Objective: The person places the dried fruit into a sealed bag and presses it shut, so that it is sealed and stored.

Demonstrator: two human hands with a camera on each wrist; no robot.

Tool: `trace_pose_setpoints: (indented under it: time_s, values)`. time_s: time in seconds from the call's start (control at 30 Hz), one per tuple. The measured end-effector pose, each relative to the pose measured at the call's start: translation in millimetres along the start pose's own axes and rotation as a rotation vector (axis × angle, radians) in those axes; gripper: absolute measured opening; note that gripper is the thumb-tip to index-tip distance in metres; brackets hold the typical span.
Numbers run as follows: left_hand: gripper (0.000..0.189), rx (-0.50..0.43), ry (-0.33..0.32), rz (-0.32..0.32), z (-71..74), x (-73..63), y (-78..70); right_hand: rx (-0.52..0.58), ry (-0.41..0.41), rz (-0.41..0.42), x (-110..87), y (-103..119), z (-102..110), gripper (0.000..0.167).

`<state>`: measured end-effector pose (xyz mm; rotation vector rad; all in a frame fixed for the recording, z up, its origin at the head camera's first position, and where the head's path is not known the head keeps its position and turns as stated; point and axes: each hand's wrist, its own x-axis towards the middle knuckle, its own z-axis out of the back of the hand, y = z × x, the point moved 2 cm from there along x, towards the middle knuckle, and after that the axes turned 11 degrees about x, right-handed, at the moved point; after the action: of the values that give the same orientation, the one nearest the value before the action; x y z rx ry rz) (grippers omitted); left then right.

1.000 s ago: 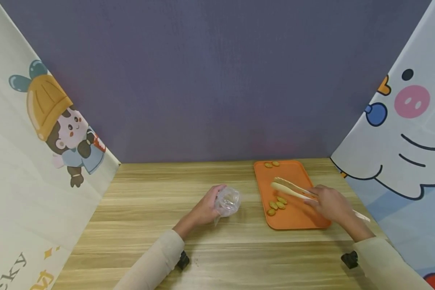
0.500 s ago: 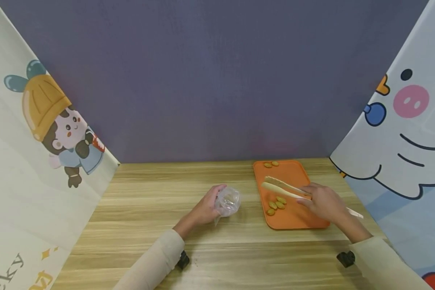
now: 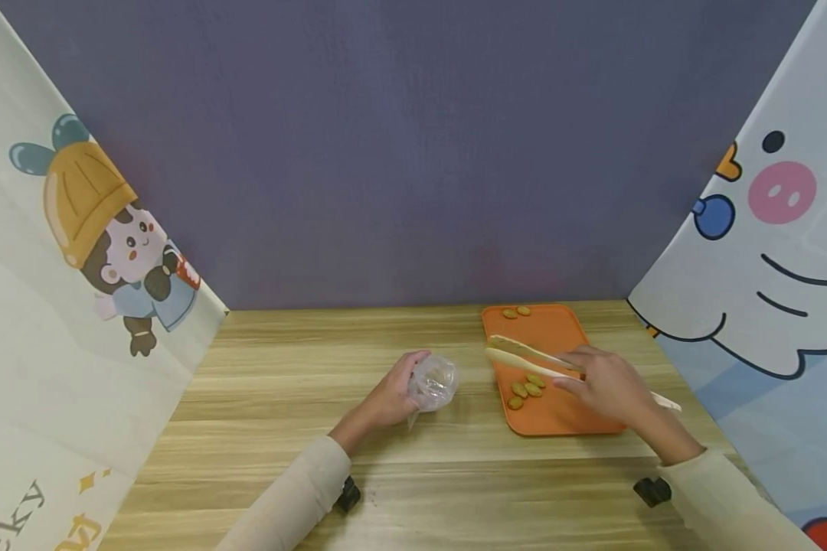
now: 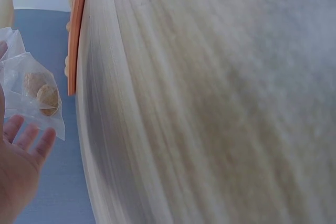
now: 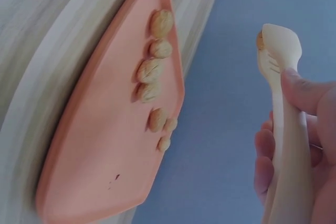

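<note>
My left hand [image 3: 388,394] grips a clear plastic bag [image 3: 434,383], its mouth spread, left of the orange tray [image 3: 558,412]. In the left wrist view, brown walnut-like pieces [image 4: 48,98] show inside the bag. My right hand [image 3: 609,383] grips cream-coloured tongs [image 5: 295,166] above the tray, their tips pointing left past its left edge. Between the tong tips sits one brown piece [image 5: 260,41], mostly covered by the near tip. A cluster of the same pieces [image 3: 533,389] lies at the tray's near left, and two more [image 3: 517,312] at its far end.
The tray rests on a wood-grain table [image 3: 282,383] toward the right. A dark grey-blue panel [image 3: 420,153] rises behind, with printed panels on both sides. A small black block [image 3: 652,492] is by the right sleeve, another [image 3: 348,493] by the left.
My right hand has moved left with the tongs, bringing their tips from over the tray to past its left edge, nearer the bag. The left hand and bag have stayed put.
</note>
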<state>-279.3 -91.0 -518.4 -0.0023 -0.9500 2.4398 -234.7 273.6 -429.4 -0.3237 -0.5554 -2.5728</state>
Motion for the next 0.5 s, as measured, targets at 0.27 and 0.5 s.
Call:
trace_pose_setpoints:
  time_s: [0.27, 0.5]
  values:
    - [0.086, -0.002, 0.007, 0.009, -0.9, -0.1, 1.3, 0.018, -0.015, 0.051, 3.0, 12.9, -1.8, 0.046]
    - [0.087, -0.003, 0.001, 0.008, -0.3, 0.1, 0.2, 0.078, -0.025, 0.054, 7.2, 28.2, 0.9, 0.045]
